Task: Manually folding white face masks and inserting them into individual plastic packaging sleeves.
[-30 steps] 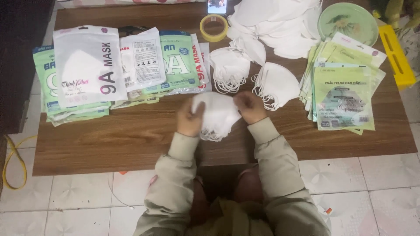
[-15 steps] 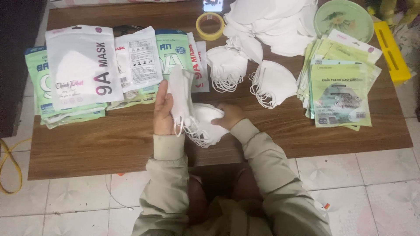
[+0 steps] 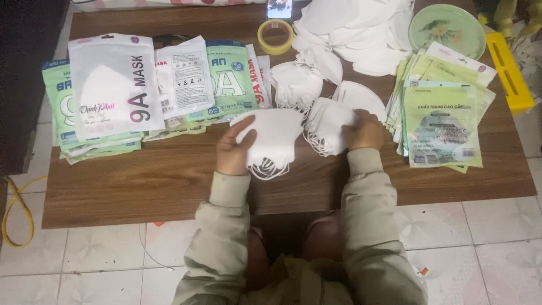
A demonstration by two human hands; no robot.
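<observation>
My left hand [image 3: 234, 148] holds a folded stack of white face masks [image 3: 272, 135] just above the wooden table [image 3: 141, 181], ear loops hanging below. My right hand [image 3: 366, 131] grips a second bunch of white masks [image 3: 327, 125] to the right of the first. Both sleeves are beige. A loose heap of white masks [image 3: 355, 34] lies at the back of the table, with two smaller mask piles [image 3: 294, 85] just behind my hands.
Filled white and green mask pouches [image 3: 116, 85] are stacked at the left. Flat green pouches [image 3: 443, 116] lie in a stack at the right. A tape roll [image 3: 275, 36], a green plate [image 3: 447, 29], a phone [image 3: 279, 8] and a yellow box [image 3: 510, 70] sit along the back and right edges.
The left hand has laid its upright mask stack flat. The right hand has moved right from the central pile and taken hold of another bunch of masks.
</observation>
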